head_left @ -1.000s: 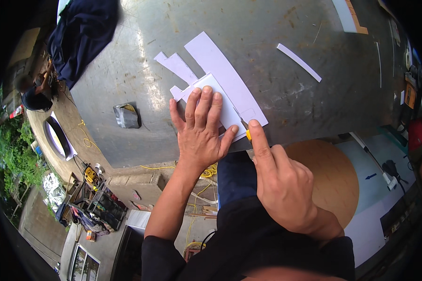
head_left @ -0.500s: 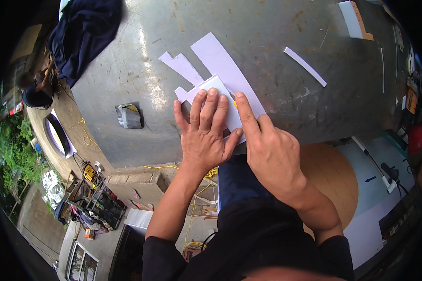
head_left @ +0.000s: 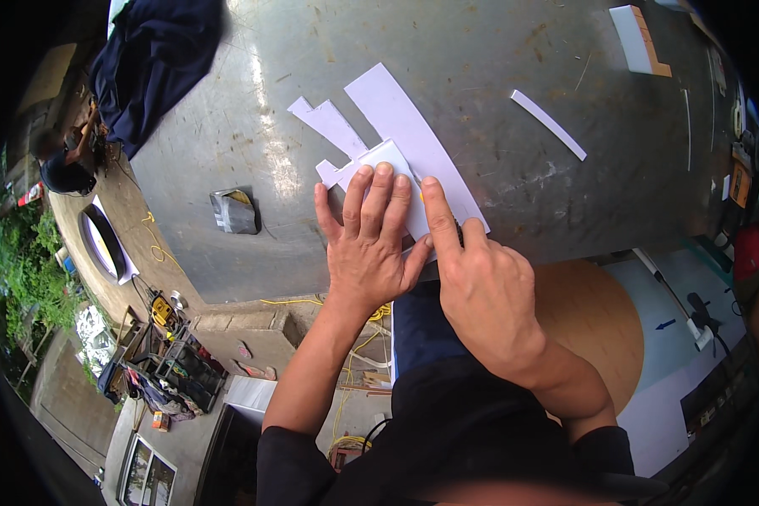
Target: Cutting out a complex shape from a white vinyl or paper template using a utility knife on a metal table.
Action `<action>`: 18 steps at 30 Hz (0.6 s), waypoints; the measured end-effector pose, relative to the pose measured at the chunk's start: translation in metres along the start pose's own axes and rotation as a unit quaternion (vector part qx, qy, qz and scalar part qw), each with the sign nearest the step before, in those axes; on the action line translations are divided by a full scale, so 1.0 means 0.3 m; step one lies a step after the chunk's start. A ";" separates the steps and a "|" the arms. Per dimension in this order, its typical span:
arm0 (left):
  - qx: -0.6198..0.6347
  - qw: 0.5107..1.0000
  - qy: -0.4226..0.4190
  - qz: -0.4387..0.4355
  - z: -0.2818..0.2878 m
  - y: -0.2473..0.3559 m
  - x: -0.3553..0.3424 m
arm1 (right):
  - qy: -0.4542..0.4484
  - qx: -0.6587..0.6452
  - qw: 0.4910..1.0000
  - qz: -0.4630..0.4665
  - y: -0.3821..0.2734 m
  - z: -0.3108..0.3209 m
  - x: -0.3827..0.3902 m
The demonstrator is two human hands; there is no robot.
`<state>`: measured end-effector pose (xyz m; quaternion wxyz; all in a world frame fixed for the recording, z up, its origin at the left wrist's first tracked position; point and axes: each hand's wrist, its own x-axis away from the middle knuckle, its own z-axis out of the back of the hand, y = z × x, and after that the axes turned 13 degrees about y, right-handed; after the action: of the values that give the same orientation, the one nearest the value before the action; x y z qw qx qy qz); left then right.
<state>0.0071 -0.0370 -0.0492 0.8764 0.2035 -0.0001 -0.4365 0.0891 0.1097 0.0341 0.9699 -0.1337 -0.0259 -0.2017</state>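
My left hand [head_left: 367, 253] lies with fingers spread, pressing on a white rectangular piece [head_left: 377, 153] on top of a white sheet [head_left: 401, 110] with notched offcuts [head_left: 325, 118] at its left. My right hand [head_left: 489, 304] is closed round a yellow utility knife [head_left: 422, 196], forefinger extended along it at the right edge of the top piece; most of the knife is hidden by the fingers. The sheets rest on a scratched metal table [head_left: 295, 51].
A curved white strip [head_left: 548, 125] lies right, dark cloth [head_left: 156, 67] upper left, a wrapped dark block [head_left: 233, 211] left, another cut piece [head_left: 638, 40] upper right. Another person [head_left: 67, 160] is at the far left. A round wooden board [head_left: 594, 320] sits below the table's edge.
My right hand and the knife have moved up along the piece's edge since a second ago, dropping back slightly in the last half second. My left hand stays on the piece.
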 end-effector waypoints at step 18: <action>0.001 1.000 -0.003 0.005 0.002 0.002 -0.001 | -0.066 0.084 0.994 0.005 -0.030 0.057 -0.002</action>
<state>0.0073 -0.0366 -0.0484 0.8782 0.2033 -0.0045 -0.4329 0.0850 0.1067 0.0528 0.9749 -0.0648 -0.1057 -0.1850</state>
